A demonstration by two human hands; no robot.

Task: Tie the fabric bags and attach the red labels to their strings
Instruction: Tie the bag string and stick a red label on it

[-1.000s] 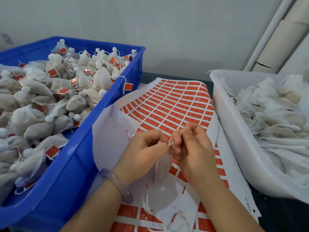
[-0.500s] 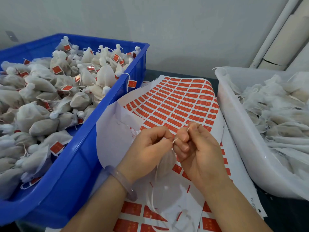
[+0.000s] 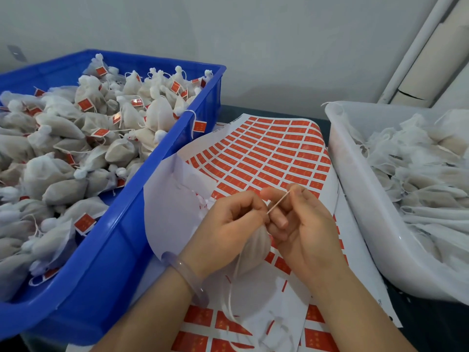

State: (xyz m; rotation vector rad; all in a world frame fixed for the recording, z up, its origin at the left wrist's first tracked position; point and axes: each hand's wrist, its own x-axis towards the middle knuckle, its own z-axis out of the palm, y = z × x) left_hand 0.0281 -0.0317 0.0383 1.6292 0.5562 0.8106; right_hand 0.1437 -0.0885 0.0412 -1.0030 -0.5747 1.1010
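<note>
Your left hand (image 3: 228, 224) pinches a fabric bag (image 3: 256, 243) by its neck while your right hand (image 3: 304, 224), fingers (image 3: 275, 193) curled, pinches its string (image 3: 278, 203) taut, with the label sheet (image 3: 266, 153) at twelve o'clock.

Left of the label sheet (image 3: 266, 153), the blue crate (image 3: 121, 224) is hard, glossy moulded plastic. Right of the sheet, the white tub (image 3: 355, 199) is smooth, faintly translucent plastic with a soft sheen. The sheet is matt white paper printed flat red. Over its near half, the fabric bag (image 3: 256, 246) is thin, gauzy matt cloth, its string (image 3: 278, 201) fine matt thread, and the bangle (image 3: 186, 274) glassy and translucent.
</note>
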